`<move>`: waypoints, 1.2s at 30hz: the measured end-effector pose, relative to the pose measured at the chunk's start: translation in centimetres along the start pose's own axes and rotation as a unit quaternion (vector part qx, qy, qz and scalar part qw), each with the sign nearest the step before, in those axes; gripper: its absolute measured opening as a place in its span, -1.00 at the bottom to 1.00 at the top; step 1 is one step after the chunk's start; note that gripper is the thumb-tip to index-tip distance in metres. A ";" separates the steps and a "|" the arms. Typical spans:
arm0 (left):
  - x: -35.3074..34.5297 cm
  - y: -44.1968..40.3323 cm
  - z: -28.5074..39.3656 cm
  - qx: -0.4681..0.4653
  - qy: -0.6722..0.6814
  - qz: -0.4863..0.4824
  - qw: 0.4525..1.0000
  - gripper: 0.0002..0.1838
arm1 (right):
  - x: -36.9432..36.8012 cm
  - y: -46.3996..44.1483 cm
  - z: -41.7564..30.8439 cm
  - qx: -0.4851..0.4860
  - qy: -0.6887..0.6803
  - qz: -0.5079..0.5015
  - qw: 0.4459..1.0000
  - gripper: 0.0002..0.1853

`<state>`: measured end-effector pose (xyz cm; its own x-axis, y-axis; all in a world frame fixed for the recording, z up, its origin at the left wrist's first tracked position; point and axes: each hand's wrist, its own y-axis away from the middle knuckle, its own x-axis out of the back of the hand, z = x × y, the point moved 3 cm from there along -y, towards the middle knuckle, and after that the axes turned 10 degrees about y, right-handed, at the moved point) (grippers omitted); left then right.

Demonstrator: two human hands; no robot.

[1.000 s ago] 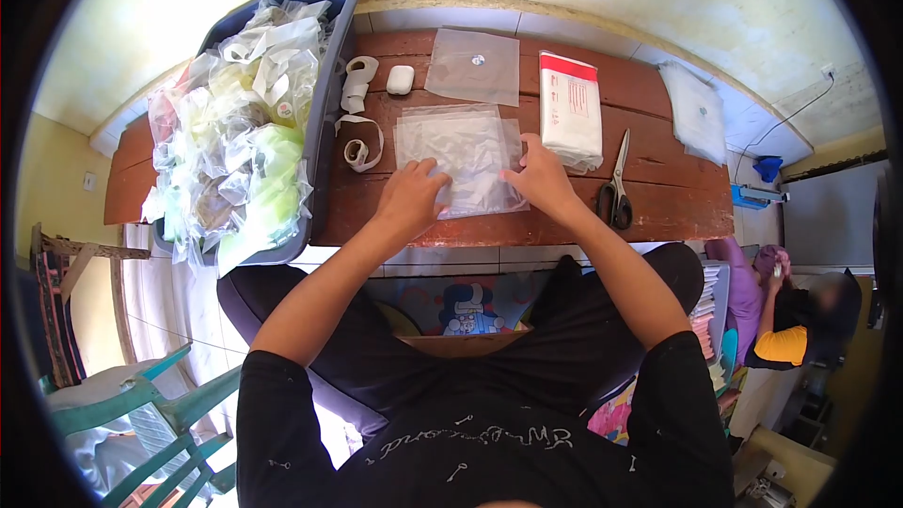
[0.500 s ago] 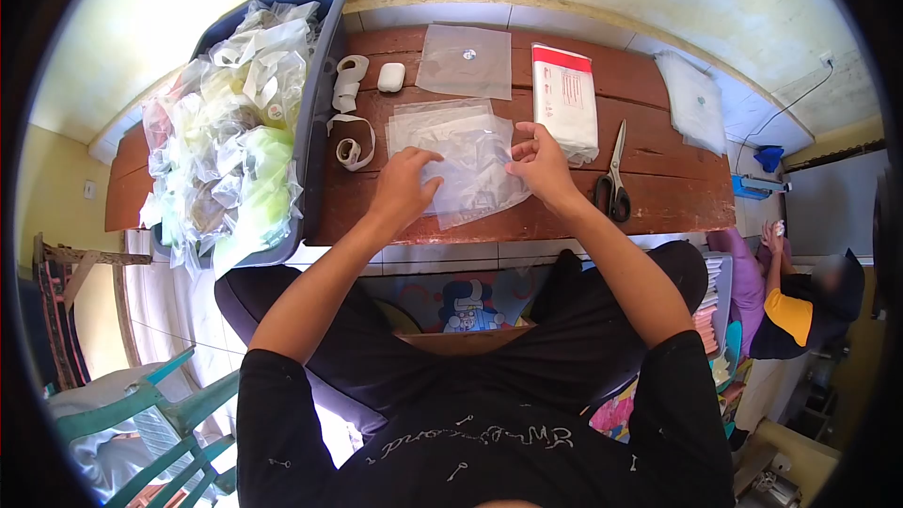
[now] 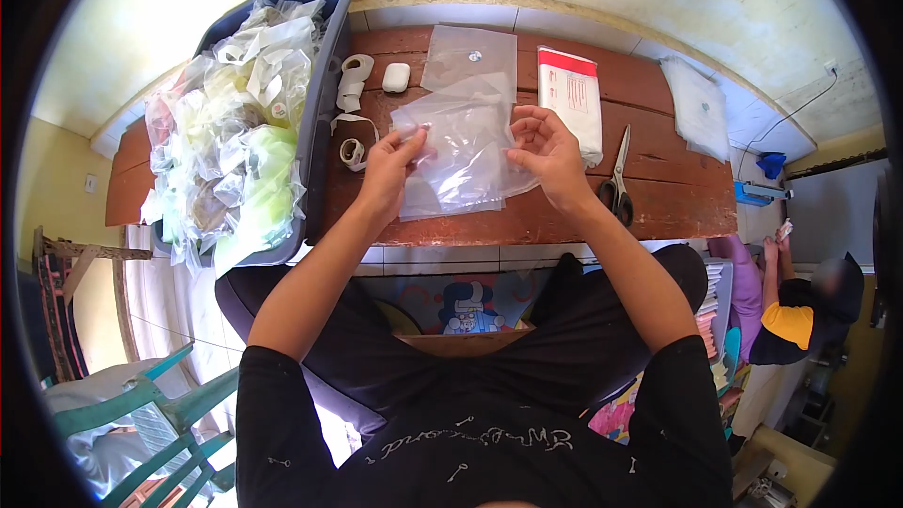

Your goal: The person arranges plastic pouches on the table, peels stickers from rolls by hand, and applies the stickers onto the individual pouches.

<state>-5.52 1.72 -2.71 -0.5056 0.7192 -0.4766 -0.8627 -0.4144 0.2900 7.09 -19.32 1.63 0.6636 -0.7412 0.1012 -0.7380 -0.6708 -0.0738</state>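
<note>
Light glints off a clear bag (image 3: 461,146) as you hold it over a wooden table (image 3: 658,212), right of the tub (image 3: 326,99). Your left hand (image 3: 384,169), nearer the tub, pinches the bag's tub-side edge between thumb and forefinger; your right hand (image 3: 553,155), farther from the tub, has its fingers curled and a little apart, thumb at the opposite edge, though whether they pinch the plastic cannot be told. Holding both sides probably keeps so limp a sheet spread and apart from the flat bag (image 3: 419,211) beneath it. One tape roll (image 3: 351,92) and a second tape roll (image 3: 348,148) lie just right of the tub, perhaps for a short reach; the red-banded packet (image 3: 569,108) and scissors (image 3: 616,179) sit well to the tub's right, perhaps so the blades stay off thin film. The tub's wall and the nearer roll crowd your left side, while the packet stands just beside your right fingers. Brown boards show between it and the stacked bags (image 3: 696,108), farthest right of the tub, yet the freest room looks to be toward you, over the table's front edge
</note>
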 end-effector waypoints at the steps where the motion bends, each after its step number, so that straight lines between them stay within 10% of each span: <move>1: 0.0 0.0 0.1 0.000 0.000 0.000 1.000 -0.62 | -0.1 0.1 0.0 -0.004 -0.025 -0.013 1.000 -0.36; 12: -0.7 0.4 2.5 -0.124 0.115 0.002 0.986 -0.84 | -0.5 0.0 -1.0 -0.015 -0.054 -0.042 0.998 -0.29; 23: -0.7 0.5 2.1 -0.099 0.076 -0.040 0.991 -0.85 | 0.1 -0.8 -0.2 -0.138 -0.061 -0.006 0.988 -0.77; 31: -0.7 0.5 2.5 -0.148 0.054 -0.011 0.987 -0.88 | 0.7 -1.6 -0.4 -0.052 0.122 -0.003 0.991 -0.84; 36: -0.3 -0.2 3.3 -0.326 -0.117 0.067 0.936 -0.87 | 0.9 -2.9 -1.6 -0.106 0.183 -0.010 0.977 -0.85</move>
<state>-5.12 3.40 0.11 -0.6586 0.7076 -0.2561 -0.6540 -0.7066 -0.2703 9.63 -18.03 3.58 0.6181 -0.6433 0.4518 -0.7603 -0.6353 0.1356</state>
